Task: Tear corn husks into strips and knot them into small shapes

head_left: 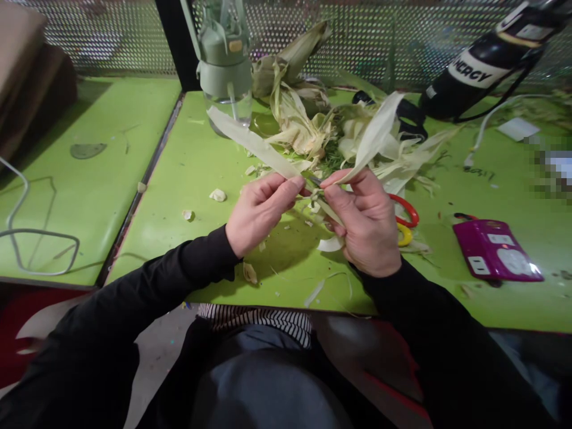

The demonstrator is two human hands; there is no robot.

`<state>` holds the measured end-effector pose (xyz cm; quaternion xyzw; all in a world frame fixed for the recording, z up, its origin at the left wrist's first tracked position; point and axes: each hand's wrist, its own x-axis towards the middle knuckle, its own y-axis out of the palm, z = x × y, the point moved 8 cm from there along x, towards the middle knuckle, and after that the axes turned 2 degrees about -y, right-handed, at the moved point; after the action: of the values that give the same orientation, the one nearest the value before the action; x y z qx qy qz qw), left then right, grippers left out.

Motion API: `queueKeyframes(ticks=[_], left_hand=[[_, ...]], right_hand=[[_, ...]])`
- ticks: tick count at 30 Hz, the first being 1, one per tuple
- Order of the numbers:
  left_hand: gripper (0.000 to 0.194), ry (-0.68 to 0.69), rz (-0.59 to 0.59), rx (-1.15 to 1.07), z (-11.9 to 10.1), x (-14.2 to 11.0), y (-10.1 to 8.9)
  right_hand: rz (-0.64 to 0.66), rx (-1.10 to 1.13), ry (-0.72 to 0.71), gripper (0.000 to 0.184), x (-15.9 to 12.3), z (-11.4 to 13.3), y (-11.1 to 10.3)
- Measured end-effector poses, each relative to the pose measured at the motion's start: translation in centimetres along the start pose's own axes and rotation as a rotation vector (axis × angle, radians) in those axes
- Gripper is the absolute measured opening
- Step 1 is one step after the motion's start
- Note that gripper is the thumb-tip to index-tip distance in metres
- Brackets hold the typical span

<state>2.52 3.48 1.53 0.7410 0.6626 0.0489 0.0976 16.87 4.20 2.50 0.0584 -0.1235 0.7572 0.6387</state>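
My left hand (270, 208) is closed, thumb pressed on a long pale corn husk strip (254, 145) that sticks out up and to the left. My right hand (361, 217) pinches another corn husk strip (378, 134), which rises to the upper right. Between the two hands the strips meet at a small greenish bundle (316, 195), partly covered by fingers. A small dark pointed piece near the fingertips is too small to name. Behind the hands lies a pile of dried corn husks (304, 122). Scissors with red and yellow handles (406, 214) lie beside my right hand.
A green water bottle (226, 71) stands at the back, and a black bottle (478, 65) leans at the back right. A purple box (498, 250) and a white cable (485, 122) lie right. Husk scraps (218, 195) dot the green table (165, 232). Perforated metal panels (366, 36) close off the back.
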Motion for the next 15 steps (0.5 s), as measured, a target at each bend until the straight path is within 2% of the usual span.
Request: queueKeyframes(ticks=[7, 10, 15], left_hand=[[0.029, -0.075, -0.018, 0.016, -0.15, -0.1, -0.11], [0.027, -0.07, -0.011, 0.015, -0.37, -0.08, -0.08], [0.026, -0.038, -0.009, -0.024, -0.01, -0.08, -0.2]], right_hand=[[0.039, 0.095, -0.002, 0.016, 0.12, 0.08, 0.44], [0.039, 0.128, 0.009, 0.015, 0.15, -0.07, 0.49], [0.031, 0.055, 0.014, 0.018, 0.12, -0.26, 0.38]])
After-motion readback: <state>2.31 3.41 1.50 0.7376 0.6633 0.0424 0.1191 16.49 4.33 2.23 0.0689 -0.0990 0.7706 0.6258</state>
